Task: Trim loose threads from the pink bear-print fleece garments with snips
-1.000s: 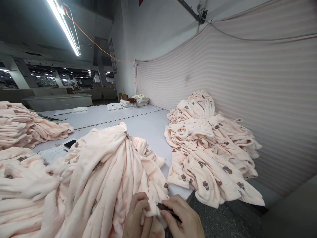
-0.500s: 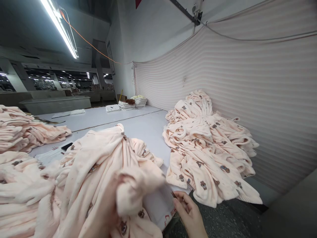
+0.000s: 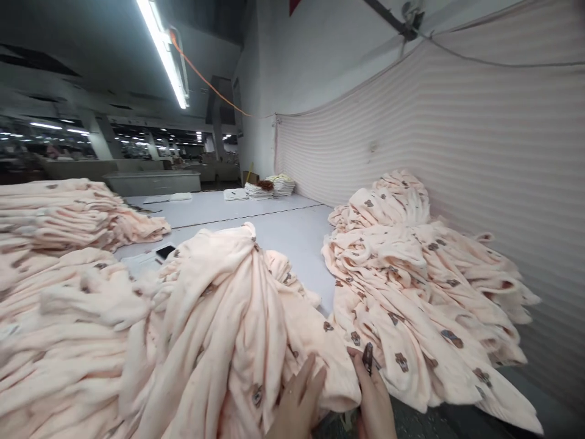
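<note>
A pale pink fleece garment [image 3: 228,305] with small bear prints lies bunched in front of me, one sleeve-like end [image 3: 336,366] spread toward the table's near edge. My left hand [image 3: 299,396] rests on this end with its fingers apart. Beside the hemmed opening is my right hand [image 3: 377,396], its fingers closed around a small dark pair of thread snips [image 3: 368,358]. Whether the fingertips also touch the hem I cannot tell.
On the right, a heap of similar garments [image 3: 411,274] overhangs the table edge. Folded pink garments [image 3: 59,213] are piled at left. A phone [image 3: 164,251] lies on papers. White cloth stacks [image 3: 259,191] stand at the back of the table [image 3: 292,225], beside a striped curtain [image 3: 479,134].
The view has swung left. The blurred, bunched fabric end now lies flatter under my left hand, which has become visible. My right hand has come up against the garment's opening.
</note>
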The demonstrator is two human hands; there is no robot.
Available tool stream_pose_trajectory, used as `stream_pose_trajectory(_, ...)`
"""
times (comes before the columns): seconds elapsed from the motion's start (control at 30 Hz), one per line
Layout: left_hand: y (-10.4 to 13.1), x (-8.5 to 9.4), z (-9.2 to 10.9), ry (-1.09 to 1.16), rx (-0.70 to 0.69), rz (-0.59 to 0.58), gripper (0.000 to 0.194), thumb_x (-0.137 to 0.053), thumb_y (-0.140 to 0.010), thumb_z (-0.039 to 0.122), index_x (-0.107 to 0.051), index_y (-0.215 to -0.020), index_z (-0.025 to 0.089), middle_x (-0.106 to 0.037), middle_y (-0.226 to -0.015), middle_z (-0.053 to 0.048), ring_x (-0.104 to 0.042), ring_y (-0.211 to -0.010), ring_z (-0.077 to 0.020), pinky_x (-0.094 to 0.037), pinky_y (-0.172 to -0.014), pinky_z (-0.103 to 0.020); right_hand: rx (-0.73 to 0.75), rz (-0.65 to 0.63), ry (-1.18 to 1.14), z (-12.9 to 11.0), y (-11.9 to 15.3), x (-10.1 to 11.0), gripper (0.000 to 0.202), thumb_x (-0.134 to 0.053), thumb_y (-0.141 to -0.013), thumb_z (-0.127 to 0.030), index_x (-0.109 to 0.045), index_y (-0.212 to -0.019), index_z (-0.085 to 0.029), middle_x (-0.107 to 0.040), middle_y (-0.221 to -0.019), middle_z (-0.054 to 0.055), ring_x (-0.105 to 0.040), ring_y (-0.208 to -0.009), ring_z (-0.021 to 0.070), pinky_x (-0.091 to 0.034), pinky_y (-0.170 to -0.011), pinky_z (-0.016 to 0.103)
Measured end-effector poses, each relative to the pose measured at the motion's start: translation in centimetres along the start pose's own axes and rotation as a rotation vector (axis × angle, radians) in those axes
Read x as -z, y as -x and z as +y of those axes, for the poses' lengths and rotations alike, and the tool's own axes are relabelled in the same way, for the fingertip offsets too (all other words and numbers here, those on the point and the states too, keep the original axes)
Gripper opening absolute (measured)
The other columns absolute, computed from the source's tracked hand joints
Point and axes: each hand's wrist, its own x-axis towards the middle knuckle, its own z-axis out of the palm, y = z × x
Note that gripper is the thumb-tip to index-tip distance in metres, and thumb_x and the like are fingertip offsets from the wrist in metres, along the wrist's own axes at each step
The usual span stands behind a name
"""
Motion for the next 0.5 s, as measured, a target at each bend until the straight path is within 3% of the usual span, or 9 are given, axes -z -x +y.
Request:
stream_pose_trajectory(0.03, 1.5, 0.0, -1.3, -0.134, -0.060, 0.034, 0.039, -0.047, -0.091, 0.030, -0.053, -0.130, 0.026, -0.048, -0.140, -0.016, -0.043, -0.130, -0.0275, -0.038, -0.105, -0.045, 0.059, 0.032, 0.121, 0.1, -0.2, 0.2, 0.051, -0.055, -0.081, -0.058, -0.061, -0.111, -0.018, -0.062, -0.123, 0.009, -0.059, -0.111, 0.0267, -0.053, -0.077, 0.031)
stream_pose_trajectory(0.13, 6.5, 2.7, -5.0, -0.492, -0.059, 0.239, 0.049, -0.060, -0.083, 0.038, -0.051, -0.131, 0.030, -0.054, -0.134, -0.016, -0.047, -0.126, -0.0332, -0.036, -0.106, -0.047, 0.396, 0.046, 0.502, 0.2, -0.3, 0.2, 0.049, -0.050, -0.083, -0.057, -0.065, -0.106, -0.016, -0.060, -0.124, 0.014, -0.048, -0.123, 0.0320, -0.040, -0.099, 0.039)
stream_pose_trajectory(0.2, 9.6, 5.3, -6.4, -0.682, 0.024, 0.285, 0.060, -0.067, -0.076, 0.034, -0.048, -0.133, 0.030, -0.054, -0.134, -0.017, -0.046, -0.126, -0.0384, -0.036, -0.104, -0.053, 0.558, -0.113, 0.647, 0.5, 0.9, -0.9, 0.041, -0.049, -0.087, -0.049, -0.065, -0.107, -0.017, -0.063, -0.118, 0.014, -0.053, -0.117, 0.0308, -0.040, -0.099, 0.039)
stream_pose_trajectory(0.27, 11.7, 7.8, -6.6, -0.796, 0.077, 0.200, 0.068, -0.069, -0.071, 0.025, -0.046, -0.135, 0.026, -0.045, -0.142, -0.019, -0.040, -0.129, -0.0423, -0.037, -0.102, -0.058, 0.630, -0.425, 0.709, 1.4, 3.0, -2.5, 0.034, -0.046, -0.090, -0.037, -0.065, -0.112, -0.020, -0.065, -0.118, 0.012, -0.057, -0.113, 0.0268, -0.045, -0.096, 0.035)
stream_pose_trajectory(0.33, 12.1, 10.2, -5.7, -0.806, 0.094, 0.130, 0.067, -0.064, -0.070, 0.018, -0.046, -0.134, 0.020, -0.039, -0.145, -0.021, -0.037, -0.132, -0.0401, -0.039, -0.101, -0.055, 0.706, -0.745, 0.779, 3.0, 5.1, -3.8, 0.035, -0.045, -0.087, -0.027, -0.064, -0.117, -0.024, -0.061, -0.128, 0.008, -0.059, -0.113, 0.0239, -0.047, -0.093, 0.031)
stream_pose_trajectory(0.37, 11.8, 11.6, -5.0, -0.773, 0.097, 0.130, 0.061, -0.058, -0.073, 0.014, -0.047, -0.133, 0.017, -0.042, -0.143, -0.020, -0.040, -0.131, -0.0358, -0.041, -0.101, -0.051, 0.757, -0.828, 0.843, 3.8, 5.7, -4.1, 0.039, -0.045, -0.084, -0.024, -0.063, -0.119, -0.027, -0.056, -0.135, 0.006, -0.061, -0.110, 0.0240, -0.050, -0.089, 0.031)
stream_pose_trajectory(0.43, 10.6, 14.9, -3.4, -0.677, 0.132, 0.181, 0.052, -0.044, -0.078, 0.007, -0.050, -0.129, 0.017, -0.052, -0.134, -0.015, -0.048, -0.125, -0.0262, -0.041, -0.103, -0.043, 0.764, -0.826, 1.027, 5.2, 5.6, -3.8, 0.047, -0.044, -0.077, -0.020, -0.063, -0.118, -0.030, -0.058, -0.132, 0.005, -0.068, -0.097, 0.0245, -0.053, -0.079, 0.033)
stream_pose_trajectory(0.5, 9.1, 18.7, -2.1, -0.599, 0.156, 0.198, 0.041, -0.044, -0.081, 0.012, -0.057, -0.118, 0.020, -0.061, -0.122, -0.010, -0.056, -0.115, -0.0222, -0.046, -0.098, -0.037, 0.674, -0.697, 1.112, 5.4, 3.9, -2.7, 0.040, -0.042, -0.078, -0.023, -0.068, -0.108, -0.026, -0.067, -0.120, 0.007, -0.067, -0.099, 0.0267, -0.052, -0.080, 0.034)
